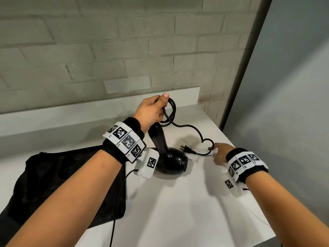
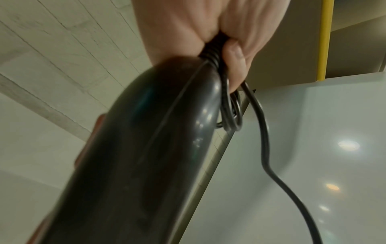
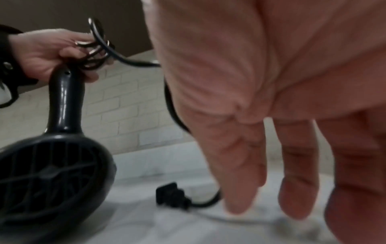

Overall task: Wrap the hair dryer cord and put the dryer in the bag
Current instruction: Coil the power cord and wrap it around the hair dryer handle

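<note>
A black hair dryer [image 1: 170, 160] stands head-down on the white counter, its handle pointing up. My left hand [image 1: 151, 111] grips several loops of the black cord [image 1: 170, 111] at the handle's top end [image 2: 211, 49]. The loose cord [image 1: 194, 129] curls down to the right and ends in a plug [image 1: 187, 149] lying on the counter. My right hand [image 1: 218, 154] hovers with straight fingers [image 3: 240, 189] just right of the cord's last bend, holding nothing. The plug [image 3: 171, 194] lies in front of those fingers. A black mesh bag [image 1: 62, 184] lies flat at the left.
The white counter [image 1: 178, 202] ends at a front edge on the right and meets a low white backsplash [image 1: 99, 107] under a grey brick wall. A grey panel [image 1: 284, 104] rises at the right. A thin sensor cable [image 1: 117, 202] hangs from my left wrist.
</note>
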{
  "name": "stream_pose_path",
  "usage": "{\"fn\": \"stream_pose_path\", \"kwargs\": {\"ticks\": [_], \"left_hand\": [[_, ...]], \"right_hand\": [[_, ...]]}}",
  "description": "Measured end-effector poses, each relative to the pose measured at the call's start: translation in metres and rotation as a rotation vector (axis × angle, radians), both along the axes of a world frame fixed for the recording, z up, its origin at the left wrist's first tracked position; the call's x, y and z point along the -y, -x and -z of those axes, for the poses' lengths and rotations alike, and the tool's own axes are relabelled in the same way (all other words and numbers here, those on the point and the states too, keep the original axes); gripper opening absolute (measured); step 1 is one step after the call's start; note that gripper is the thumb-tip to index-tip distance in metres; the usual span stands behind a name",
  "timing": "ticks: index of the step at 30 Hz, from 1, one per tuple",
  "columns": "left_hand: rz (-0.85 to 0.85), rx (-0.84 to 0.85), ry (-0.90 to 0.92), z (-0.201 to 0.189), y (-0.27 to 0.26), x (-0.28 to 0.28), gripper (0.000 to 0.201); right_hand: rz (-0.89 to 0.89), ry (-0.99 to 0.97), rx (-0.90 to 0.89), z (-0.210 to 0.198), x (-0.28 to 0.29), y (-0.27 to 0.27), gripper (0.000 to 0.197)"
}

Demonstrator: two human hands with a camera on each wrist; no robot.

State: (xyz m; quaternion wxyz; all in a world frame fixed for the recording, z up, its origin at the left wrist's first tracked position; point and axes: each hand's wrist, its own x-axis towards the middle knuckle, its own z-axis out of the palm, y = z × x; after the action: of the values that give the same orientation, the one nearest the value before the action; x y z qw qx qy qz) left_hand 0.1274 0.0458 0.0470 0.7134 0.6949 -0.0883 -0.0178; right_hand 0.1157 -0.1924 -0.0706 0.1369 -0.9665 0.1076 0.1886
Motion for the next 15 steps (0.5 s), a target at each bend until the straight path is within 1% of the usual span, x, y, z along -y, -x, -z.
{"fn": "stream_pose_path", "kwargs": {"ticks": [1, 2, 3, 5, 7, 10, 13, 15], "left_hand": [[-0.002, -0.002, -0.002, 0.0, 0.0, 0.0, 0.033], [0.0, -0.004, -0.002, 0.0, -0.001, 0.0, 0.034], [0.002, -0.008, 0.0, 0.0, -0.001, 0.001, 0.034], [0.002, -0.013, 0.002, 0.0, -0.002, 0.002, 0.034], [-0.002, -0.017, 0.01, 0.0, -0.003, 0.002, 0.034], [-0.007, -0.025, 0.024, 0.001, -0.004, 0.002, 0.035], [-0.023, -0.023, 0.039, 0.001, -0.005, 0.002, 0.035], [-0.034, -0.022, 0.046, 0.002, -0.006, 0.003, 0.035]], "right_hand": [[0.009, -0.042, -0.021, 0.006, -0.002, 0.002, 0.046], [0.032, -0.104, -0.009, 0.012, -0.005, 0.002, 0.043], [0.056, -0.175, 0.031, 0.015, -0.009, 0.002, 0.035], [0.128, -0.258, 0.079, 0.014, -0.016, -0.002, 0.009], [0.217, -0.32, 0.096, 0.015, -0.016, -0.012, 0.019], [0.294, -0.426, 0.153, 0.016, -0.011, -0.026, 0.012], [0.424, -0.634, 0.287, 0.011, -0.005, -0.033, 0.018], [0.466, -0.707, 0.375, 0.006, -0.003, -0.032, 0.009]]}}
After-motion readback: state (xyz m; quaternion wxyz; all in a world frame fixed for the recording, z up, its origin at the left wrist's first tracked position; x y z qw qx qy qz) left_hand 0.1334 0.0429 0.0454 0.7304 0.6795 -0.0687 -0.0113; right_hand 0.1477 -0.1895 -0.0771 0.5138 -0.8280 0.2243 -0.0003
